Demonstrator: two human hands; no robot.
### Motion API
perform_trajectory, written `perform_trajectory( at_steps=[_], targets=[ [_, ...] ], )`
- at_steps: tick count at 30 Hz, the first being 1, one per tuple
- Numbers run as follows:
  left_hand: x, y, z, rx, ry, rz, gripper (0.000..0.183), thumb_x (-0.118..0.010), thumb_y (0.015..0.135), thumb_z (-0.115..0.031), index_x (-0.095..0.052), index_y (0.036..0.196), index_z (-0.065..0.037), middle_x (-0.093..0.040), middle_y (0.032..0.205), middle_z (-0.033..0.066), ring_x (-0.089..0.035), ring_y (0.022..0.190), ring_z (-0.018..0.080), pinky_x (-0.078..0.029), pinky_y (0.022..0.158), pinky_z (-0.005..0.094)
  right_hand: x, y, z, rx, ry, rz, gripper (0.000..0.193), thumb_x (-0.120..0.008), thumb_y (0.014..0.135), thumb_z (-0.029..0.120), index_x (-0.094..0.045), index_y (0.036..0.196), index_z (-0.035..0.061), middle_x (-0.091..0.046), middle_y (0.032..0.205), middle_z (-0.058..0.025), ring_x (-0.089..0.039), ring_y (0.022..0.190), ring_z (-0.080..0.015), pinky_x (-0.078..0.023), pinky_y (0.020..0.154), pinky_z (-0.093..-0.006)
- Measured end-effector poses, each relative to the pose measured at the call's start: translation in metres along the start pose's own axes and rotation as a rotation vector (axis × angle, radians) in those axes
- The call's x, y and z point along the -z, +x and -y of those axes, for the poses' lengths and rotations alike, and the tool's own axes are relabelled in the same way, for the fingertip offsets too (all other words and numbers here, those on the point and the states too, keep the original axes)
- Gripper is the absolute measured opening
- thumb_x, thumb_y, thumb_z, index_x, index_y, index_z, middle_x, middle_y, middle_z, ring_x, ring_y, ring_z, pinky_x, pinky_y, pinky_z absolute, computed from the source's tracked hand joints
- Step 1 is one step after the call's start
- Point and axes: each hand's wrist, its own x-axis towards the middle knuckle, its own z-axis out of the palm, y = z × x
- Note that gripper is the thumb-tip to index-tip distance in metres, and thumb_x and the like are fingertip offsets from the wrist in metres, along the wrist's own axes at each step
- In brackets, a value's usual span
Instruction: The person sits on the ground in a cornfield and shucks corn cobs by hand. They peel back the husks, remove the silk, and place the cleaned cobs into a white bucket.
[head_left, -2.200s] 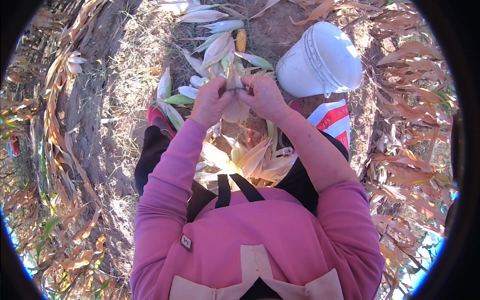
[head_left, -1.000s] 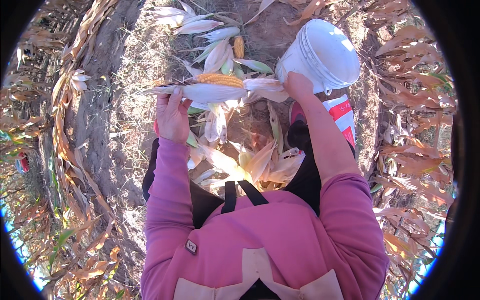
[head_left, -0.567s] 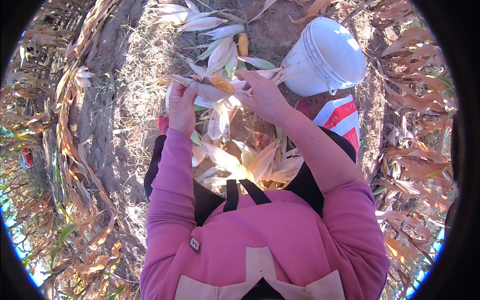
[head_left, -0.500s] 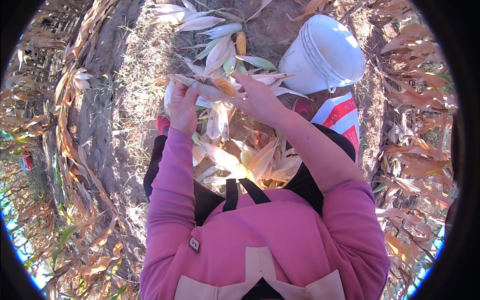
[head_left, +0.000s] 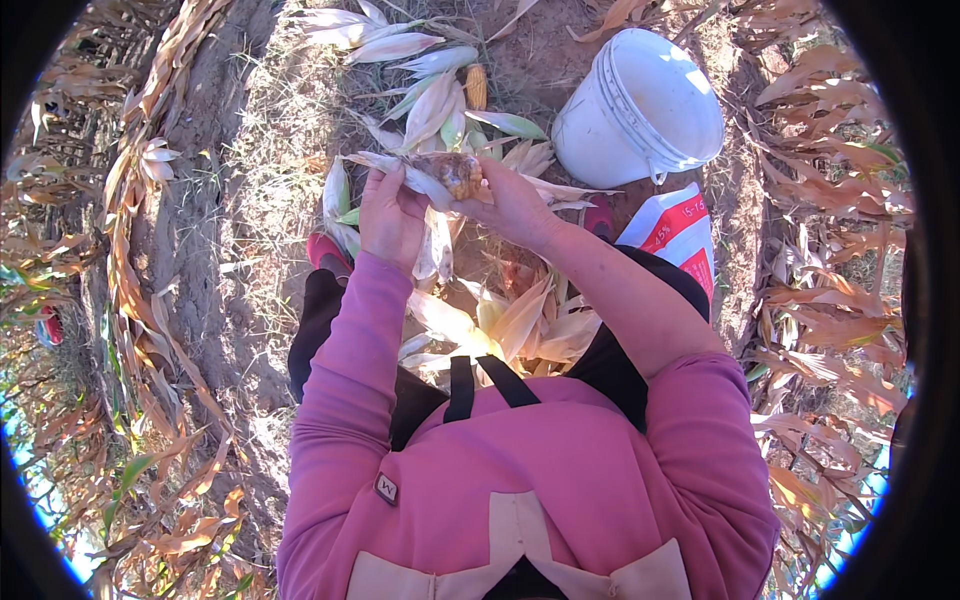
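Note:
Between my hands lies a partly husked corn cob (head_left: 462, 172), its pale husk peeled back toward the left. Yellow kernels show at its right end, with a brownish, discoloured patch on the upper side. My left hand (head_left: 392, 212) is closed on the husk-covered end, thumb on top. My right hand (head_left: 518, 208) grips the bare end, its fingers partly hidden by the cob. Just beyond them rests a heap of ears in pale husks (head_left: 435, 108), with one bare yellow cob (head_left: 477, 88) beside it.
A white bucket (head_left: 592, 128) stands tilted at the far right, with a white and red bag (head_left: 682, 228) nearer to me. Loose dry husks (head_left: 520, 318) lie between my legs. Dry corn stalks and leaves (head_left: 830, 330) line both sides.
The cob has turned in my hands, so the brownish patch now faces up where smooth yellow kernels showed. My left hand has shifted slightly right.

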Motion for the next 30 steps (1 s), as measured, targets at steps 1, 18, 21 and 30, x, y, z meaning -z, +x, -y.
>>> perform_trajectory(
  at_steps=[1, 18, 21, 30],
  targets=[
    [0.0, 0.0, -0.001, 0.0, 0.003, -0.008, 0.015, -0.046, 0.096, -0.006, -0.051, 0.11, -0.007, -0.06, 0.102, 0.0037, -0.061, 0.093, 0.0163, -0.051, 0.084, 0.0335, -0.001, 0.0, 0.001, 0.015, 0.043, -0.018, 0.061, -0.074, 0.077, 0.034, -0.046, 0.118, -0.0015, -0.061, 0.106, -0.0228, -0.061, 0.1, -0.0366, -0.047, 0.085, -0.0406],
    [-0.008, -0.005, 0.013, -0.211, 0.854, 0.047, 0.03, -0.065, 0.087, -0.024, -0.061, 0.102, 0.002, -0.063, 0.094, 0.007, -0.057, 0.084, 0.0104, -0.046, 0.075, 0.0267, 0.003, -0.003, 0.023, 0.162, -0.508, -0.17, 0.051, -0.076, 0.067, 0.035, -0.052, 0.102, 0.006, -0.055, 0.092, -0.0117, -0.058, 0.092, -0.0276, -0.049, 0.075, -0.0374],
    [0.001, 0.001, 0.016, -0.11, 0.848, -0.022, 0.027, -0.063, 0.089, -0.022, -0.062, 0.1, 0.003, -0.064, 0.093, 0.0065, -0.058, 0.081, 0.0105, -0.047, 0.07, 0.0268, 0.005, -0.004, 0.022, 0.219, -0.538, -0.162, 0.051, -0.077, 0.066, 0.032, -0.052, 0.103, 0.0057, -0.055, 0.092, -0.0118, -0.058, 0.092, -0.0282, -0.049, 0.075, -0.0373],
    [0.002, -0.003, 0.024, -0.082, 0.683, -0.045, 0.007, -0.053, 0.094, -0.01, -0.056, 0.099, -0.007, -0.058, 0.087, -0.0005, -0.051, 0.073, 0.0039, -0.043, 0.057, 0.0221, 0.001, -0.003, 0.019, 0.118, -0.493, -0.148, 0.052, -0.077, 0.067, 0.036, -0.05, 0.1, 0.0054, -0.055, 0.095, -0.0135, -0.058, 0.092, -0.0297, -0.049, 0.077, -0.039]
  ],
)
